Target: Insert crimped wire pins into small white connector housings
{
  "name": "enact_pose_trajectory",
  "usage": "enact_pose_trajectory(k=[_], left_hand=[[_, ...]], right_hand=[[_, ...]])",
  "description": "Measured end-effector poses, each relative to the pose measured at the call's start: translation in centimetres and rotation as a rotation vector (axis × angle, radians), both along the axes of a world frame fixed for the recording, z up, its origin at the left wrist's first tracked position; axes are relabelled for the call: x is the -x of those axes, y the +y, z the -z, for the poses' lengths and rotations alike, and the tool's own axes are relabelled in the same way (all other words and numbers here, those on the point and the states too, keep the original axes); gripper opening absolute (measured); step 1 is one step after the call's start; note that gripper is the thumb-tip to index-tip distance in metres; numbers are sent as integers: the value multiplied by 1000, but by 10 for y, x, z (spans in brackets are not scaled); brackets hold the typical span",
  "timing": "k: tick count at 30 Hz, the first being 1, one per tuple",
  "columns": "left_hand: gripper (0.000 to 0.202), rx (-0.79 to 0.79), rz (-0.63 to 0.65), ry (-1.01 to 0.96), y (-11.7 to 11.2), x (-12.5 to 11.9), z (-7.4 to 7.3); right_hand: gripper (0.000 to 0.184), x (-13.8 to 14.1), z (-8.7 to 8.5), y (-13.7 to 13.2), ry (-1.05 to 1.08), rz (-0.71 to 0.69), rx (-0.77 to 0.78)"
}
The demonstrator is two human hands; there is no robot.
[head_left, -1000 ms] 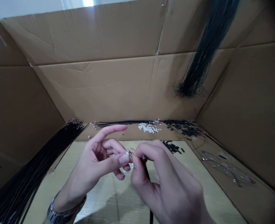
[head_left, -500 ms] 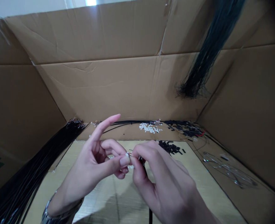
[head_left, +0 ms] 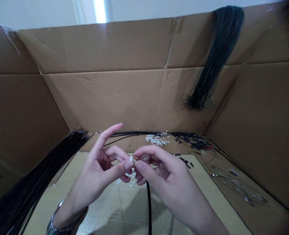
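Inside cardboard walls [head_left: 110, 98], over pale tabletop [head_left: 63, 176].
Pinching white connector [head_left: 131, 158] with left hand [head_left: 101, 169], thin wires [head_left: 135, 159] with right hand [head_left: 168, 178].

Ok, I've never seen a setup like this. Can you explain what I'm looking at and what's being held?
There's no machine here: these are a person's two bare hands, and every picture comes from one camera worn on that person's head, looking forward and down.

The left hand pinches a small white piece. The right hand has its thumb and forefinger on thin coloured wires beside it. A black cable runs down below the right hand.

On the pale board lie loose white bits, partly hidden by fingers, and short black pieces. Long black cables lie bundled at the left, and cardboard walls surround everything.
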State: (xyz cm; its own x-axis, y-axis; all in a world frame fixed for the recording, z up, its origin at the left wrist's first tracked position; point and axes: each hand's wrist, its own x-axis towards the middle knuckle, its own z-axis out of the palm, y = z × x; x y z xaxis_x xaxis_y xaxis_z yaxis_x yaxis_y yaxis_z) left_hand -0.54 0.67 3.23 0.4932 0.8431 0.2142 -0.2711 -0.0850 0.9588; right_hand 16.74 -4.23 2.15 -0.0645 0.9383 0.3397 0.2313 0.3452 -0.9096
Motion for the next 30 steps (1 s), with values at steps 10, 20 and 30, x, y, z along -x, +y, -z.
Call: enact_pose_trajectory(k=[10,20,30], left_hand=[[78,-95,-59,79,-5,0,5],[54,-113,-78,-67,4,-10,11],[17,-74,-83,-20,7,-26,29]], right_hand=[[19,-10,-4,13,255,-265,213],[15,-20,-9,14,324,-316,265],[46,-19,-1,18,428,-203,141]])
